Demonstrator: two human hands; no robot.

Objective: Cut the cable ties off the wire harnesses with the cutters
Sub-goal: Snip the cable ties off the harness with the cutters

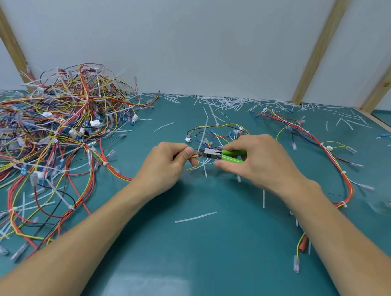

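hands (214,159): 2 | cutters (221,155): 1 | loose harnesses (317,142): 2

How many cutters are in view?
1: the green-handled cutters in the right hand, nose at the wires pinched by the left hand. The wire pile may hide others.

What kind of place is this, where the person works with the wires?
Probably a workbench in a small workshop or a recording booth. A teal mat covers the table, a big pile of wire harnesses lies on the left, cut cable ties litter the far edge, and plain white panels in wooden frames close it in.
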